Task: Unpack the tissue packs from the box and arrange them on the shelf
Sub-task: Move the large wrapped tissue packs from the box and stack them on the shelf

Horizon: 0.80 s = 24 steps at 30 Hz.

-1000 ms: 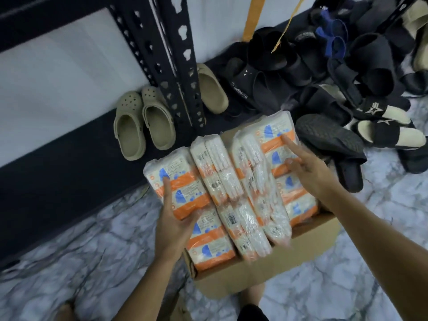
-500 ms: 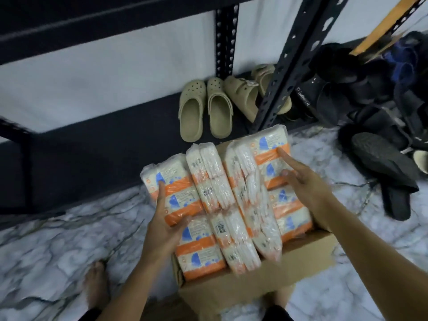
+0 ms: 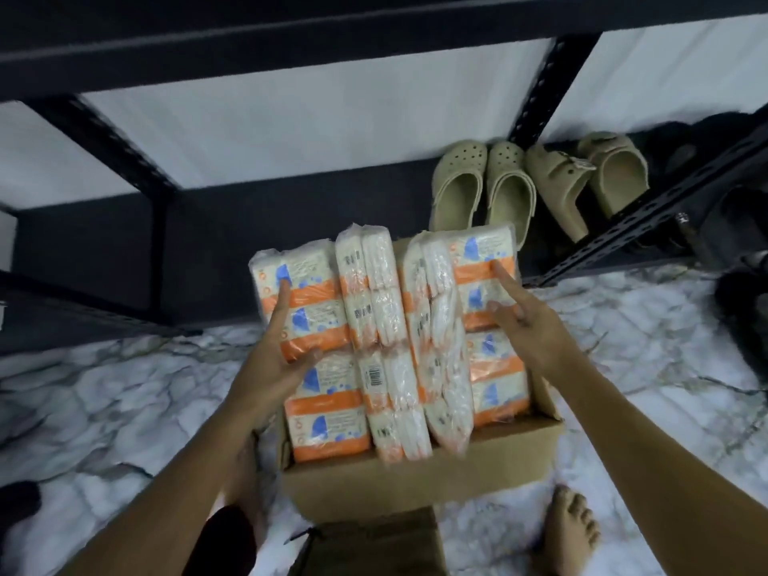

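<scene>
Above the open cardboard box (image 3: 419,480), near the centre of the view, a bundle of tissue packs (image 3: 386,338) wrapped in clear film is held between two hands. Its long axis runs from about 6 o'clock to 12 o'clock, the far end pointing toward the black metal shelf (image 3: 291,31) and leaning slightly to 11 o'clock. The near end is seen at or just inside the box's mouth; whether it rests on anything there cannot be told. The orange-banded faces are turned outward at 9 and 3 o'clock, with the pale barcoded edges facing up between them.

The left hand (image 3: 270,359) is pressed flat against the 9 o'clock side, index finger stretched forward and thumb laid across the orange band. The right hand (image 3: 528,326) is laid against the 3 o'clock side, fingers mostly straight and spread. Nothing is pinched; the bundle is squeezed between the palms.

Tan clogs (image 3: 482,189) are seen at 1 o'clock on the lowest shelf level. A marble-patterned floor (image 3: 104,388) lies beneath, and a bare foot (image 3: 571,530) is visible at 5 o'clock.
</scene>
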Available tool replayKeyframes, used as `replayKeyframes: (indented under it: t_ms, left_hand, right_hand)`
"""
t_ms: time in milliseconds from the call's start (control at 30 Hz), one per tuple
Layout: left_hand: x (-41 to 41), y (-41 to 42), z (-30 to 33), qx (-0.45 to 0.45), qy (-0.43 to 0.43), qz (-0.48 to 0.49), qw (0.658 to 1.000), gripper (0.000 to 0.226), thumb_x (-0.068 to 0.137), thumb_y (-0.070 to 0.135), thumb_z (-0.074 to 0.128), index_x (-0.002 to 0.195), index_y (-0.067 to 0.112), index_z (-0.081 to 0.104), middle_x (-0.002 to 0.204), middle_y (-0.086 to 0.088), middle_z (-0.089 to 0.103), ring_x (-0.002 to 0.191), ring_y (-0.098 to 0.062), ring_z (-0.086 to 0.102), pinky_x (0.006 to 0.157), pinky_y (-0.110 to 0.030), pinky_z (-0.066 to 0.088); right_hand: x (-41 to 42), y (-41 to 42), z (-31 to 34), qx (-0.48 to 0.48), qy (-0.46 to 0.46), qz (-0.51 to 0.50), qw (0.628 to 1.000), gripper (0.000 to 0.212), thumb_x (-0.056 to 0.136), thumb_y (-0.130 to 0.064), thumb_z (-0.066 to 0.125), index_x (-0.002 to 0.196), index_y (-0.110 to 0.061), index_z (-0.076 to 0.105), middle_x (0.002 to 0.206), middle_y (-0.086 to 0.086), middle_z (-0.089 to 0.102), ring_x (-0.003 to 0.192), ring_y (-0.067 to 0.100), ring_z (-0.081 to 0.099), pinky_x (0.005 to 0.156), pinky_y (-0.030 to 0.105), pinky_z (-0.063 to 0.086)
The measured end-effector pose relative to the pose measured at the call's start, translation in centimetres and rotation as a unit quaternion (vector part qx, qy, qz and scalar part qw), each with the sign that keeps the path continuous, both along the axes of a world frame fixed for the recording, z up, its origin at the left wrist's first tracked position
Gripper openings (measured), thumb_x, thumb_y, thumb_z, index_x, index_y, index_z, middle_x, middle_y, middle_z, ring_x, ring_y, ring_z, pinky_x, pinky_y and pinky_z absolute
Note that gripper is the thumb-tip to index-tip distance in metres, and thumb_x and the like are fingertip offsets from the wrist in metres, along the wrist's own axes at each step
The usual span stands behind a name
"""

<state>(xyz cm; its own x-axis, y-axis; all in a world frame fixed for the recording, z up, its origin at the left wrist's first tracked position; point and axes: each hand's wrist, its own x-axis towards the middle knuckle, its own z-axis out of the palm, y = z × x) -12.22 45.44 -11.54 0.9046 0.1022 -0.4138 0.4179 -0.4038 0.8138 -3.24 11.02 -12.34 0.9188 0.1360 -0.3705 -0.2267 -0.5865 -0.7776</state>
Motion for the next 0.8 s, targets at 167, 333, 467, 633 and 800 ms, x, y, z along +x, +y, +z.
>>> replayKeyframes:
  t_ms: [167,333,467,633,800]
  left_hand:
    - [0.0,4.7,0.1,0.02,0.015,-0.016,1.0,0.101,0.083,0.043,0.07,0.144,0.065,-0.007,0.146,0.024,0.043,0.124,0.006,0.052,0.1,-0.031,0.05]
    - [-0.9,6.4,0.4,0.042,0.017,-0.01,0.999,0.104,0.081,0.047,0.068,0.151,0.052,-0.009,0.149,0.021,0.038,0.134,-0.005,0.045,0.104,-0.028,0.045]
    - [-0.3,6.2,0.2,0.067,0.014,-0.022,0.997,0.104,0.085,0.039,0.069,0.152,0.047,-0.01,0.135,0.042,0.027,0.122,0.006,0.045,0.081,-0.007,0.047]
    - [-1.2,5.9,-0.1,0.104,0.033,-0.037,0.993,0.105,0.084,0.046,0.066,0.148,0.054,-0.017,0.154,0.017,0.027,0.131,-0.012,0.046,0.101,-0.035,0.046]
    - [-1.5,5.5,0.4,0.14,0.082,-0.032,0.986,0.107,0.09,0.036,0.067,0.142,0.06,-0.024,0.155,-0.006,0.037,0.117,-0.023,0.058,0.091,-0.042,0.053]
  right_hand:
    - [0.0,3.8,-0.6,-0.007,-0.008,0.03,0.999,0.056,0.102,-0.037,0.048,0.144,-0.065,0.023,0.057,-0.024,0.052,0.058,0.003,0.054,0.067,0.027,0.048]
    - [-0.3,5.6,-0.7,-0.024,-0.009,0.066,0.997,0.057,0.1,-0.047,0.047,0.144,-0.066,0.018,0.081,-0.022,0.047,0.074,-0.001,0.054,0.077,0.027,0.05]
    - [-0.5,5.2,-0.8,-0.033,-0.002,0.079,0.996,0.06,0.1,-0.047,0.046,0.141,-0.071,0.011,0.114,-0.002,0.065,0.101,0.015,0.065,0.091,0.04,0.053]
    - [-1.1,4.8,-0.8,-0.038,0.022,0.094,0.995,0.063,0.097,-0.052,0.047,0.139,-0.074,0.007,0.128,0.003,0.054,0.107,0.016,0.062,0.094,0.044,0.054]
    - [-1.2,4.0,-0.4,-0.053,0.048,0.125,0.99,0.072,0.078,-0.077,0.041,0.139,-0.074,0.002,0.143,0.007,0.046,0.125,0.025,0.054,0.103,0.051,0.048]
